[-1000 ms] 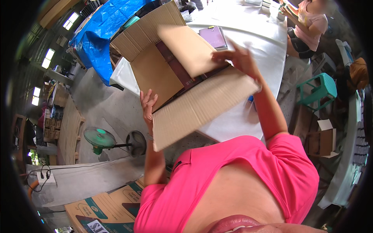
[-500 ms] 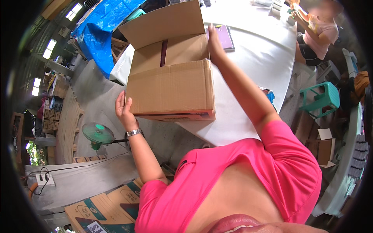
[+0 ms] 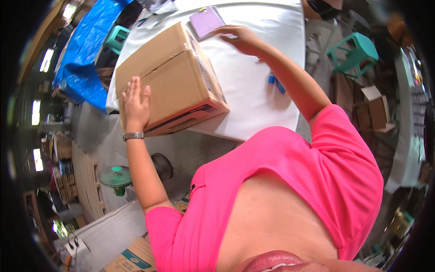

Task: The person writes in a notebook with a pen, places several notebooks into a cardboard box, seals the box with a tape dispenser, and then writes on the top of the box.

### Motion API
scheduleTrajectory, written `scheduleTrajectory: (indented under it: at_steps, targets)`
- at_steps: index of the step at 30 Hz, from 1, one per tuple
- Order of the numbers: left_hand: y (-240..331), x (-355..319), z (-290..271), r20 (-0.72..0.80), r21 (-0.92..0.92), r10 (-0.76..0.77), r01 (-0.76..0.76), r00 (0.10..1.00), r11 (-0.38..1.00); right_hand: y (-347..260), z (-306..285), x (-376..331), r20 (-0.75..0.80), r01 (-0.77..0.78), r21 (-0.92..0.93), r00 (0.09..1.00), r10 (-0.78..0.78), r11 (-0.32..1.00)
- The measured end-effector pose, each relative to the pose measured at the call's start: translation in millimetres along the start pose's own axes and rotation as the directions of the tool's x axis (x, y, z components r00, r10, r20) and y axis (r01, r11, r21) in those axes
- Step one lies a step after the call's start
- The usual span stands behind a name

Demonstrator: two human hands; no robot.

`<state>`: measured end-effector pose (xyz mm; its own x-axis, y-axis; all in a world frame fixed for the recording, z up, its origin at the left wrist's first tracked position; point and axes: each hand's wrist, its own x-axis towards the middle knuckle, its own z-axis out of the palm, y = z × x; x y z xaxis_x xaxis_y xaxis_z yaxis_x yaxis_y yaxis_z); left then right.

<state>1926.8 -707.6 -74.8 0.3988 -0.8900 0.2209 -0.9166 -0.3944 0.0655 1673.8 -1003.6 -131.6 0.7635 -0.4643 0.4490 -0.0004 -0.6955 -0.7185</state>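
Note:
A brown cardboard box (image 3: 174,63) sits at the near left part of the white table, its top flaps folded down and a seam running across them. My left hand (image 3: 136,105) lies flat on the box's near left top edge, fingers stretched out. To the right of the box and apart from it, my right hand (image 3: 244,41) hovers over the table with extended fingers and nothing visible in them. Just beyond its fingertips lies a purple notebook (image 3: 206,21) with a clip at its top. Two small blue-capped objects (image 3: 275,81) lie beside my right forearm.
The white-covered table (image 3: 253,109) reaches away from me. Blue tarpaulin (image 3: 86,59) hangs at the far left. A green stool (image 3: 355,52) and an opened carton (image 3: 374,109) stand to the right. At lower left are a green fan (image 3: 115,177) and a printed carton (image 3: 133,256).
The box's raised flaps have come down over its top, and the box sits turned at a different angle. My right hand has left its side; my left hand has moved onto the top.

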Motion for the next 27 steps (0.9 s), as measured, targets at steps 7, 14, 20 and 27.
scheduleTrajectory:
  at_steps: [7,14,20,27]
  targets:
    - [0.7,9.1,0.6,-0.08,-0.045,0.038,-0.042,0.996,0.998,59.8,-31.5,-207.6,-0.533,-0.771,-0.569,0.611,0.585,0.287]
    - [5.8,11.6,-1.7,-0.143,-0.113,0.012,-0.028,0.99,0.993,62.2,-12.7,-205.0,-0.21,-0.757,-0.451,0.605,0.768,0.473]
    - [6.7,8.6,-2.1,-0.198,-0.069,0.05,-0.065,0.979,0.996,36.4,-61.7,-165.1,-0.502,-0.73,-0.231,0.656,0.564,0.644]
    - [5.9,12.3,3.9,-0.131,-0.155,0.002,-0.023,0.991,0.988,-89.6,-35.1,50.6,-0.273,0.265,-0.196,0.91,-0.312,0.944]
